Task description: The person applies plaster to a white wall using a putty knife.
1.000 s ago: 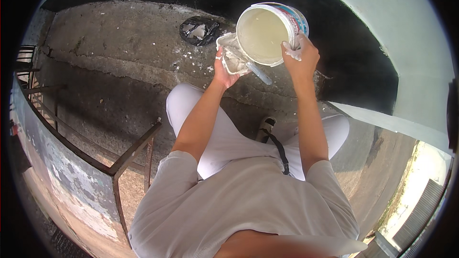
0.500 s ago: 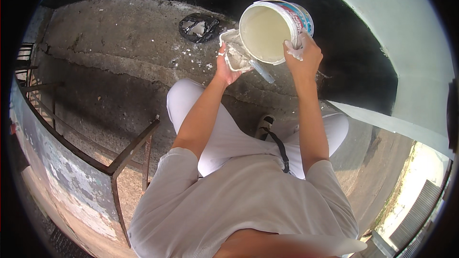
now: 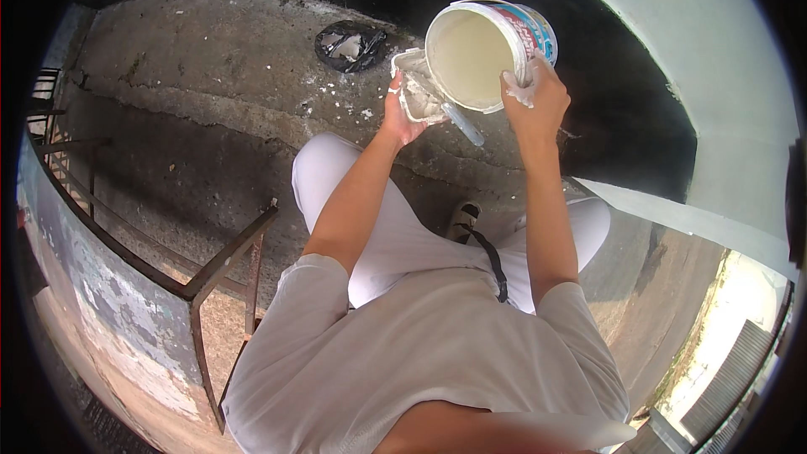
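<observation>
One round plastic bucket [image 3: 528, 25], with a smooth white rim and a coloured printed side, is held up tilted in front of the person, its mouth facing back toward them. Its inside is pale cream and even; whether that is liquid or bare wall cannot be told. The right hand [image 3: 538, 101] is clamped on the bucket's right edge, white paste smeared over the thumb area. The left hand [image 3: 402, 122] is curled around the near left side of one small box-shaped tray [image 3: 400, 61], its rim crusted white. Lumpy, off-white paste [image 3: 419, 101] lies in the tray, which sits at the bucket's left edge; whether they touch is unclear. One tool with a smooth, translucent bluish handle [image 3: 464, 124] slants out of the tray toward the person; its far end is hidden.

Beyond the tray, one crinkled black plastic bag [image 3: 367, 59] with whitish material in it lies on the rough, cracked concrete floor [image 3: 210, 59], flecked with white bits. A smooth black-painted wall [image 3: 630, 101] stands behind the bucket. One shoe [image 3: 464, 220] shows between two white-trousered knees [image 3: 324, 172].
</observation>
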`<state>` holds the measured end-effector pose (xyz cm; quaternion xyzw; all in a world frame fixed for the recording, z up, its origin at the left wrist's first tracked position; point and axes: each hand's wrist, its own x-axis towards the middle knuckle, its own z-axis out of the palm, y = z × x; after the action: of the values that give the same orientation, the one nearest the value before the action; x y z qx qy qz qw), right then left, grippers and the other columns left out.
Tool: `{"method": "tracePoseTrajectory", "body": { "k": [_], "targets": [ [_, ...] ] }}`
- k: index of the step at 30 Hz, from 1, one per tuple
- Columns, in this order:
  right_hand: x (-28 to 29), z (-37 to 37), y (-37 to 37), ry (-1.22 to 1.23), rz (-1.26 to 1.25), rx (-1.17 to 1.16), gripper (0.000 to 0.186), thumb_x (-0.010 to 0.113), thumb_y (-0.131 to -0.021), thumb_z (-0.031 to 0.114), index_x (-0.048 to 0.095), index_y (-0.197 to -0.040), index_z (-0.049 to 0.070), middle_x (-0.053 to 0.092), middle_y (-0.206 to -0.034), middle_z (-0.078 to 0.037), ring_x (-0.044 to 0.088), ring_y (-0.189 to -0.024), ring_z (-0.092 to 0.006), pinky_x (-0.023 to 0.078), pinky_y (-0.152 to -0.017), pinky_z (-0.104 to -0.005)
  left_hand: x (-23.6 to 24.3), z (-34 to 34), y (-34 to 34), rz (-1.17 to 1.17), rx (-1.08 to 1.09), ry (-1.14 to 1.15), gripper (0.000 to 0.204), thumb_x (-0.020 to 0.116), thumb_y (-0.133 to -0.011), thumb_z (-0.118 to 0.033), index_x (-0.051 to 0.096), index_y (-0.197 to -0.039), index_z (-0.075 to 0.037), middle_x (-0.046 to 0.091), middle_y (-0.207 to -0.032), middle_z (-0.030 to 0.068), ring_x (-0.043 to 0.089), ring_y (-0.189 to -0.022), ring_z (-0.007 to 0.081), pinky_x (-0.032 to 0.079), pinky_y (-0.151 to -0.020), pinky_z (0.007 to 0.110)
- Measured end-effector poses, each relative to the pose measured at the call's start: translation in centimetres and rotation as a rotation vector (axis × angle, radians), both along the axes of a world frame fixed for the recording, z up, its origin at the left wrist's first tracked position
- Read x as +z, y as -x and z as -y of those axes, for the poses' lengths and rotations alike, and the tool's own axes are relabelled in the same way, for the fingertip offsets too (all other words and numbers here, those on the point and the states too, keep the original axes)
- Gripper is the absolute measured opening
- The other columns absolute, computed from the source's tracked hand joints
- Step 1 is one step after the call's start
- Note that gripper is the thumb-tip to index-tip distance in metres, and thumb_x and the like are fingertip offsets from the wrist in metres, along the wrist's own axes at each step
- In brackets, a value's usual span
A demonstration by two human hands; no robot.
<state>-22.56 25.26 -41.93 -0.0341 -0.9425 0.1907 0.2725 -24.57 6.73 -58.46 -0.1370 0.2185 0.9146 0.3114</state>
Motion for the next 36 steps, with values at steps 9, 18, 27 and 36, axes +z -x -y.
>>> {"method": "tracePoseTrajectory", "body": {
  "k": [9, 18, 27, 36],
  "targets": [
    [0.4, -1.1, -0.1, 0.08, 0.055, -0.004, 0.028, 0.078, -0.072, 0.019, 0.06, -0.08, -0.001, 0.065, -0.08, -0.02, 0.066, -0.071, -0.0411, 0.053, -0.065, -0.0428, 0.5, -0.2, 0.0, 0.009, 0.015, -0.031, 0.081, 0.037, -0.095, -0.071, 0.037, -0.153, -0.014, 0.046, -0.152, 0.0132, 0.047, -0.136, 0.0376, 0.037, -0.109, 0.066],
    [-10.3, -8.0, 0.4, 1.12, 0.227, -0.185, 0.022, 0.072, -0.086, 0.015, 0.063, -0.077, -0.002, 0.068, -0.075, -0.011, 0.069, -0.062, -0.021, 0.058, -0.054, -0.0318, 0.0, 0.3, -0.1, -0.038, 0.133, -0.015, 0.084, 0.042, -0.088, -0.075, 0.043, -0.149, -0.017, 0.055, -0.142, 0.0106, 0.057, -0.125, 0.0351, 0.046, -0.1, 0.059],
    [-27.8, -7.3, -3.0, 1.535, 0.223, -0.464, 0.02, 0.067, -0.089, 0.011, 0.059, -0.098, -0.005, 0.068, -0.094, -0.02, 0.072, -0.075, -0.0338, 0.063, -0.061, -0.0457, 0.5, 2.0, -1.0, -0.101, 0.335, -0.111, 0.084, 0.052, -0.086, -0.071, 0.044, -0.148, -0.014, 0.055, -0.141, 0.012, 0.057, -0.125, 0.0346, 0.047, -0.103, 0.054],
    [-30.2, -9.1, -4.3, 1.331, 0.586, -0.659, 0.047, 0.073, -0.088, 0.021, 0.054, -0.12, -0.008, 0.064, -0.11, -0.018, 0.067, -0.103, -0.0382, 0.059, -0.081, -0.0499, 1.8, 3.2, -2.3, -0.087, 0.366, -0.012, 0.086, 0.054, -0.083, -0.072, 0.046, -0.145, -0.013, 0.059, -0.135, 0.0141, 0.06, -0.12, 0.0342, 0.049, -0.1, 0.056]
  ]
}}
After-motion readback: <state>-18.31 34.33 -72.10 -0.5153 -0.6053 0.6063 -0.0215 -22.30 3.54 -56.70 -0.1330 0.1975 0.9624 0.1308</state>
